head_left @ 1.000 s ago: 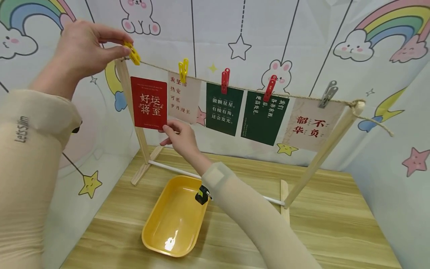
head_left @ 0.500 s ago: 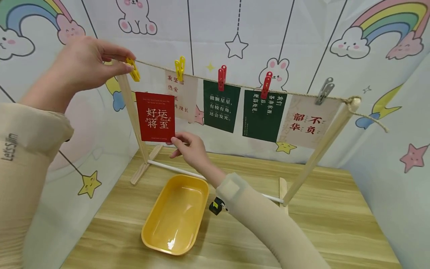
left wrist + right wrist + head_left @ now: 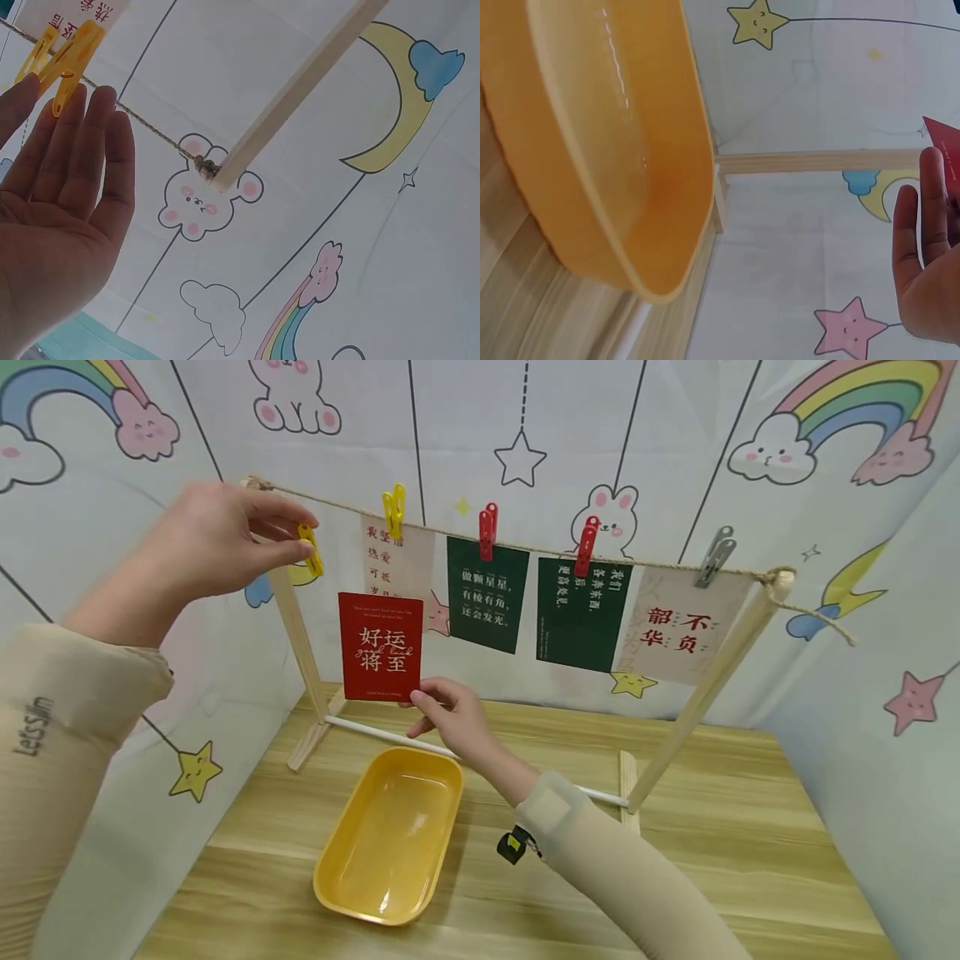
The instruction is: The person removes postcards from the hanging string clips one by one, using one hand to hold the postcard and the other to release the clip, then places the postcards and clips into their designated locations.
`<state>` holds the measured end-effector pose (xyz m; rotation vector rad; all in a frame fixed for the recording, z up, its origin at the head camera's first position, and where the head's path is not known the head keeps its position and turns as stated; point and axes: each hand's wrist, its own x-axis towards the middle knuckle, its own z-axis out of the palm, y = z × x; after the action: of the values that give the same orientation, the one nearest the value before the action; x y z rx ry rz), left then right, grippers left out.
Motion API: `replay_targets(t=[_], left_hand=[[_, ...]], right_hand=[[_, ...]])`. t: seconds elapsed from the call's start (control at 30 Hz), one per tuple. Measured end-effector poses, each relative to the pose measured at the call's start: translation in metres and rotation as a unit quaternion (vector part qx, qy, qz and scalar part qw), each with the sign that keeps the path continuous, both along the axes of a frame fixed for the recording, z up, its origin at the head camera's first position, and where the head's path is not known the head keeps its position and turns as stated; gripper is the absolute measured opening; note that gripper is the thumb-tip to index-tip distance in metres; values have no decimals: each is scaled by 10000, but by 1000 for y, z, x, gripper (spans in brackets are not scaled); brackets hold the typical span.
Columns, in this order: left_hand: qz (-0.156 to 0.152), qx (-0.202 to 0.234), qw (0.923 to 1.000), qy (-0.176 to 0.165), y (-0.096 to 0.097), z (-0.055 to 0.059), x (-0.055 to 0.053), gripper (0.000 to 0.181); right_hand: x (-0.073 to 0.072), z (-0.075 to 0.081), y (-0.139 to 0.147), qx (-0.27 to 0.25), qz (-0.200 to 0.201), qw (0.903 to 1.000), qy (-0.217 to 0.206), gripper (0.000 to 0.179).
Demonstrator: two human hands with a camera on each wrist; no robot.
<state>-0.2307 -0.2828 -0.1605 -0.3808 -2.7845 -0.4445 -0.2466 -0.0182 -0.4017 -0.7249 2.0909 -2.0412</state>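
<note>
My left hand [image 3: 225, 539] pinches a yellow clothespin [image 3: 310, 550] between thumb and fingers, in front of the twine's left end. The same clothespin [image 3: 69, 66] shows at the fingertips in the left wrist view. My right hand [image 3: 465, 718] pinches the lower right corner of a red card [image 3: 381, 647] with white Chinese characters. The card is upright, apart from the twine line [image 3: 330, 505] and lower than the clothespin. In the right wrist view only a sliver of the red card [image 3: 949, 154] appears beside my fingers.
The twine runs between wooden posts [image 3: 693, 693]. A pale card [image 3: 390, 560] under a yellow clothespin, green cards [image 3: 487, 597] under red ones, and a pale card [image 3: 678, 631] under a grey one hang there. A yellow tray [image 3: 390, 835] stands on the wooden table [image 3: 720, 860].
The red card has come down and to the right with my right hand, away from the line. My left hand has moved right and down, carrying the yellow clothespin off the twine's left end.
</note>
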Motion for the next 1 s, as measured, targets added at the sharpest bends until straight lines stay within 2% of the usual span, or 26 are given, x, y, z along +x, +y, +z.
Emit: replay_targets(t=[0.23, 0.37, 0.5, 0.73, 0.93, 1.0], left_hand=[[-218, 488, 9977, -411, 2, -11, 5, 41], [-414, 582, 9959, -547, 4, -23, 10, 40], [-632, 562, 9946, -604, 8, -39, 14, 36], [-886, 541, 9904, -911, 16, -72, 21, 34], [-1222, 581, 9839, -1169, 23, -98, 23, 34], [-1220, 487, 9842, -1190, 26, -106, 24, 32]], right_hand=[[9, -10, 30, 72, -17, 9999, -130, 26], [16, -16, 48, 166, -61, 9995, -277, 28], [23, -21, 66, 273, -174, 9990, -302, 26], [38, -34, 91, 371, -309, 9984, -294, 24], [52, -46, 111, 412, -479, 9961, -615, 26], [56, -50, 116, 385, -551, 9952, -709, 27]])
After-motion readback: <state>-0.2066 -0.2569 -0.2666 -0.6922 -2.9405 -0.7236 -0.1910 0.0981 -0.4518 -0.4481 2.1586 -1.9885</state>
